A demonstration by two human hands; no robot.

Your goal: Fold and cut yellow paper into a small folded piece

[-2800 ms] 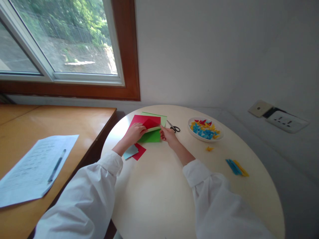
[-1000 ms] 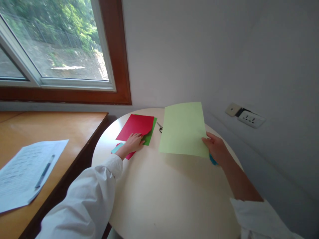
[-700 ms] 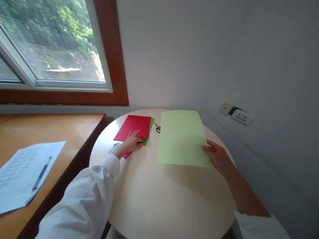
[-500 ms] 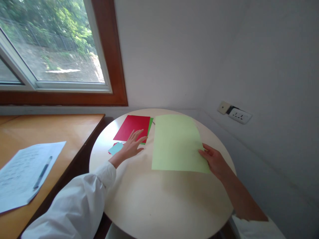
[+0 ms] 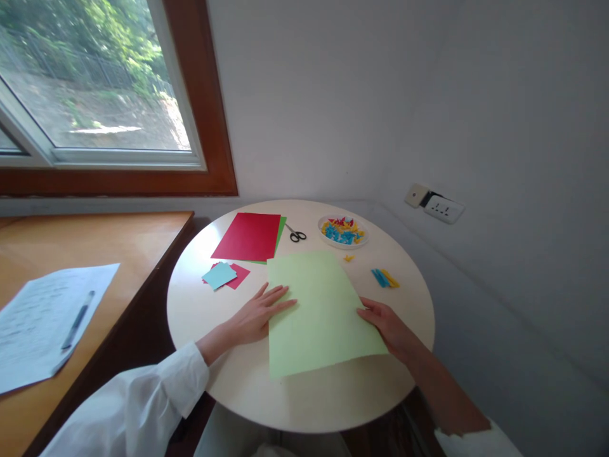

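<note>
A large sheet of pale green paper lies over the near middle of the round white table, its near right corner slightly raised. My right hand pinches the sheet's right edge between thumb and fingers. On the left edge rests my left hand, fingers spread and stretched out over the paper. Beyond that hand are small light-blue and red paper squares, and behind them a red sheet on top of a green sheet.
Black-handled scissors lie beside the red sheet. A white plate holds many small blue, yellow and red pieces. Blue and yellow strips and a small yellow piece lie at the right. A wooden desk carries written paper and a pen.
The pale green sheet has come down and nearer, uncovering the scissors, plate and strips. My left hand has moved from near the red sheet onto its left edge; my right hand still grips it.
</note>
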